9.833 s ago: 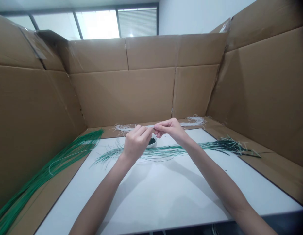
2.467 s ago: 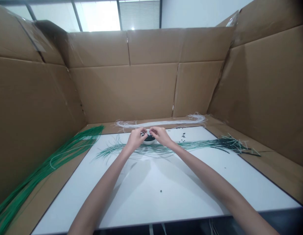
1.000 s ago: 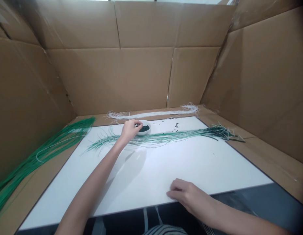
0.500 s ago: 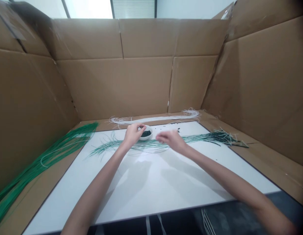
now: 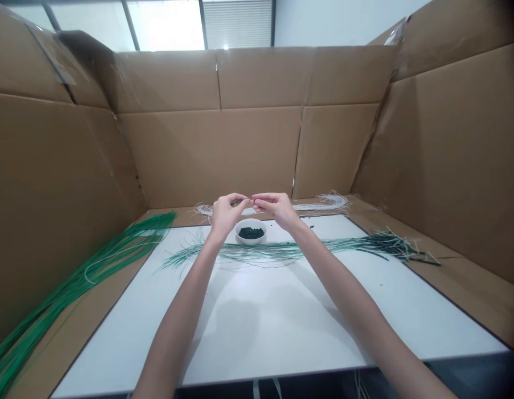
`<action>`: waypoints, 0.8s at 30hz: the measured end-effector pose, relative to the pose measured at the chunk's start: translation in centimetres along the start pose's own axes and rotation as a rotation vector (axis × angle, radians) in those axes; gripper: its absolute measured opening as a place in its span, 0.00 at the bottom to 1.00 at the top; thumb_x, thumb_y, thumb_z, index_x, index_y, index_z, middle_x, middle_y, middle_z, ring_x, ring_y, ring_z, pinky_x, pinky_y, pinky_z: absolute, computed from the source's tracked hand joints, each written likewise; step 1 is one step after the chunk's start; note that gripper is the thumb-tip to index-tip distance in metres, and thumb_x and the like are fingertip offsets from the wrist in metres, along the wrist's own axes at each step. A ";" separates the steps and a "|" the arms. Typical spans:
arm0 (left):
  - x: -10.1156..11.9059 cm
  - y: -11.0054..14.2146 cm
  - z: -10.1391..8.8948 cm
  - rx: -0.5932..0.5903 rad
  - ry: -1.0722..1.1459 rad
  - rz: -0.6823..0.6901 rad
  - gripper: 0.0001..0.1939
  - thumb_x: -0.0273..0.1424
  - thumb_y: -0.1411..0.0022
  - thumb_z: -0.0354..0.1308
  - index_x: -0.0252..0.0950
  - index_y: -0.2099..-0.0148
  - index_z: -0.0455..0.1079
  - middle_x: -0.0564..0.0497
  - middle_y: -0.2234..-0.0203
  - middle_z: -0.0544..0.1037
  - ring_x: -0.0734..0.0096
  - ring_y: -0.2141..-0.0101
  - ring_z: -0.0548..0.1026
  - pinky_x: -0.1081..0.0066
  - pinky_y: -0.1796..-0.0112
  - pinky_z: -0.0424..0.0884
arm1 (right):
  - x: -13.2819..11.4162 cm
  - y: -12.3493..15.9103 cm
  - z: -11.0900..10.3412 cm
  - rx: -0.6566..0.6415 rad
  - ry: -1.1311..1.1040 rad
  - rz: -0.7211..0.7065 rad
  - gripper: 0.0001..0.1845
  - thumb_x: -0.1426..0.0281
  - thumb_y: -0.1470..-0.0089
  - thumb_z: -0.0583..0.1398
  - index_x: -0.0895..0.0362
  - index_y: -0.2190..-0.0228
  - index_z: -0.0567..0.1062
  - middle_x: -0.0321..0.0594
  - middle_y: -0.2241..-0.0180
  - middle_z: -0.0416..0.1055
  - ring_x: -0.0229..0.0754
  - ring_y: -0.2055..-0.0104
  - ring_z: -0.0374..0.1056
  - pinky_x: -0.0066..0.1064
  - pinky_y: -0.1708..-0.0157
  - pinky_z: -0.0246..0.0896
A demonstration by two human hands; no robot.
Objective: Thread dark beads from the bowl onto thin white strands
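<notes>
My left hand (image 5: 228, 213) and my right hand (image 5: 277, 208) are raised with their fingertips almost meeting, just above and behind a white bowl (image 5: 239, 235). Both pinch at something small and dark between them, too tiny to name. Inside the bowl lies a heap of small dark green pieces (image 5: 251, 233). In front of it, a bundle of thin green strands (image 5: 277, 252) stretches across the white board, with dark pieces and pale ends (image 5: 392, 243) gathered at its right end.
A thick bundle of green strands (image 5: 86, 282) runs down the left side on cardboard. White strands (image 5: 334, 201) lie behind the white board (image 5: 306, 327). Cardboard walls (image 5: 207, 155) close off the left, back and right. A few dark bits are scattered at the board's back.
My right hand has moved left and up from beside the bowl to meet my left hand's fingertips. The left hand has lifted off the bowl. The view has shifted slightly.
</notes>
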State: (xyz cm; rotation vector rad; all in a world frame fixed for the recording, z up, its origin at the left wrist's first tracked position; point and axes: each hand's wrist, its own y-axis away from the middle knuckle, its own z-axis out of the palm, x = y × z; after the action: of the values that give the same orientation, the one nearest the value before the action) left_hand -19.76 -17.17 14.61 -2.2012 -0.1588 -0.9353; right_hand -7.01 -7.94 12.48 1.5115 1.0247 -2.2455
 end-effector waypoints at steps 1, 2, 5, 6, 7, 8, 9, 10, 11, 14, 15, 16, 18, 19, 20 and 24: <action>0.4 0.1 -0.2 0.003 0.008 0.007 0.11 0.38 0.48 0.56 0.37 0.68 0.75 0.52 0.73 0.78 0.72 0.72 0.72 0.75 0.68 0.65 | -0.1 0.1 0.0 -0.001 -0.019 -0.003 0.16 0.68 0.68 0.69 0.60 0.72 0.78 0.41 0.73 0.76 0.36 0.73 0.71 0.32 0.65 0.68; 0.8 0.3 -0.4 0.005 0.016 0.017 0.11 0.38 0.48 0.56 0.37 0.68 0.75 0.52 0.73 0.78 0.72 0.72 0.72 0.75 0.68 0.65 | -0.2 0.3 -0.1 -0.007 -0.028 -0.009 0.16 0.68 0.68 0.69 0.60 0.71 0.78 0.41 0.73 0.77 0.37 0.72 0.71 0.32 0.65 0.68; 1.7 0.8 -0.8 0.024 0.026 0.041 0.10 0.36 0.48 0.56 0.37 0.68 0.75 0.52 0.72 0.78 0.72 0.71 0.72 0.75 0.68 0.65 | -0.7 0.6 -0.1 -0.036 0.009 -0.051 0.16 0.68 0.66 0.68 0.59 0.70 0.78 0.41 0.71 0.77 0.39 0.69 0.72 0.32 0.66 0.68; 1.9 1.0 -0.9 0.026 0.032 0.053 0.10 0.36 0.47 0.56 0.37 0.68 0.74 0.52 0.71 0.78 0.72 0.70 0.72 0.75 0.68 0.66 | -0.8 0.8 -0.1 -0.042 0.028 -0.070 0.15 0.67 0.65 0.67 0.59 0.70 0.77 0.40 0.71 0.77 0.40 0.69 0.72 0.32 0.67 0.68; 2.1 1.2 -1.0 0.021 0.042 0.071 0.09 0.35 0.47 0.55 0.37 0.68 0.74 0.52 0.71 0.78 0.72 0.70 0.72 0.75 0.68 0.66 | -1.0 0.9 -0.1 -0.046 0.045 -0.091 0.14 0.67 0.64 0.67 0.59 0.70 0.77 0.40 0.70 0.77 0.40 0.69 0.72 0.31 0.68 0.68; 2.3 1.3 -1.0 0.012 0.052 0.091 0.09 0.34 0.47 0.56 0.37 0.68 0.74 0.52 0.71 0.78 0.72 0.70 0.72 0.75 0.68 0.66 | -1.2 1.1 0.0 -0.047 0.058 -0.111 0.13 0.67 0.63 0.67 0.58 0.70 0.77 0.40 0.71 0.76 0.39 0.68 0.72 0.30 0.69 0.68; 2.5 1.5 -1.0 -0.001 0.061 0.113 0.08 0.33 0.47 0.56 0.37 0.67 0.74 0.52 0.71 0.78 0.73 0.70 0.72 0.75 0.68 0.66 | -1.3 1.2 0.1 -0.043 0.066 -0.132 0.12 0.67 0.62 0.66 0.58 0.71 0.77 0.39 0.71 0.76 0.39 0.69 0.72 0.29 0.70 0.68; 2.7 1.6 -1.0 -0.010 0.066 0.135 0.08 0.33 0.47 0.56 0.37 0.67 0.75 0.52 0.71 0.78 0.73 0.70 0.72 0.75 0.68 0.67 | -1.4 1.3 0.1 -0.037 0.070 -0.150 0.12 0.67 0.62 0.66 0.58 0.71 0.76 0.38 0.72 0.76 0.39 0.69 0.72 0.28 0.71 0.68; 2.8 1.8 -0.9 -0.014 0.065 0.154 0.07 0.32 0.46 0.56 0.37 0.67 0.75 0.52 0.71 0.78 0.74 0.71 0.72 0.76 0.67 0.67 | -1.4 1.4 0.2 -0.028 0.069 -0.164 0.12 0.67 0.62 0.66 0.58 0.71 0.76 0.38 0.72 0.76 0.38 0.70 0.72 0.28 0.72 0.68; 3.2 2.0 -0.8 0.010 0.054 0.197 0.07 0.32 0.45 0.56 0.37 0.67 0.74 0.53 0.71 0.78 0.75 0.72 0.72 0.76 0.67 0.67 | -1.5 1.3 0.2 0.010 0.043 -0.183 0.11 0.68 0.63 0.67 0.58 0.73 0.76 0.36 0.75 0.75 0.38 0.71 0.72 0.27 0.74 0.67; 3.2 2.1 -0.7 0.027 0.053 0.211 0.07 0.32 0.45 0.55 0.37 0.67 0.74 0.53 0.72 0.77 0.76 0.72 0.72 0.76 0.67 0.67 | -1.4 1.3 0.1 0.018 0.027 -0.186 0.10 0.68 0.63 0.67 0.58 0.74 0.76 0.36 0.76 0.75 0.37 0.72 0.71 0.27 0.74 0.67; 3.3 2.1 -0.7 0.047 0.053 0.221 0.07 0.32 0.45 0.55 0.37 0.67 0.74 0.53 0.72 0.77 0.76 0.72 0.72 0.77 0.68 0.66 | -1.4 1.2 0.1 0.023 0.008 -0.190 0.09 0.69 0.63 0.67 0.58 0.75 0.76 0.36 0.76 0.75 0.37 0.72 0.71 0.27 0.73 0.67; 3.3 2.2 -0.7 0.076 0.051 0.239 0.07 0.31 0.44 0.55 0.37 0.67 0.74 0.53 0.72 0.77 0.76 0.72 0.71 0.77 0.67 0.66 | -1.5 1.2 0.0 0.026 -0.031 -0.188 0.07 0.70 0.64 0.67 0.57 0.77 0.77 0.36 0.76 0.75 0.35 0.73 0.71 0.26 0.72 0.68; 3.3 2.2 -0.7 0.079 0.051 0.248 0.07 0.31 0.44 0.55 0.37 0.68 0.74 0.53 0.72 0.77 0.76 0.72 0.71 0.77 0.67 0.66 | -1.6 1.2 0.0 0.027 -0.047 -0.178 0.07 0.70 0.65 0.68 0.57 0.77 0.77 0.36 0.76 0.75 0.35 0.74 0.71 0.27 0.71 0.68; 3.4 2.3 -0.7 0.074 0.052 0.255 0.07 0.31 0.44 0.55 0.37 0.67 0.74 0.53 0.72 0.77 0.76 0.72 0.71 0.77 0.67 0.66 | -1.7 1.2 0.0 0.028 -0.060 -0.161 0.08 0.69 0.65 0.68 0.57 0.77 0.78 0.36 0.76 0.75 0.35 0.74 0.71 0.27 0.70 0.68; 3.6 2.4 -0.9 0.055 0.050 0.266 0.07 0.32 0.44 0.55 0.37 0.66 0.74 0.53 0.71 0.77 0.76 0.71 0.72 0.77 0.67 0.67 | -2.1 1.4 0.1 0.024 -0.086 -0.106 0.09 0.69 0.67 0.68 0.58 0.77 0.78 0.37 0.75 0.76 0.37 0.71 0.72 0.30 0.65 0.70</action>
State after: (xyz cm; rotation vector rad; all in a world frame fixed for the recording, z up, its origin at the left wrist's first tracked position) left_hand -16.79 -20.03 16.01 -2.0837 0.1283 -0.8256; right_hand -5.35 -9.43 13.80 1.3867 1.0800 -2.3801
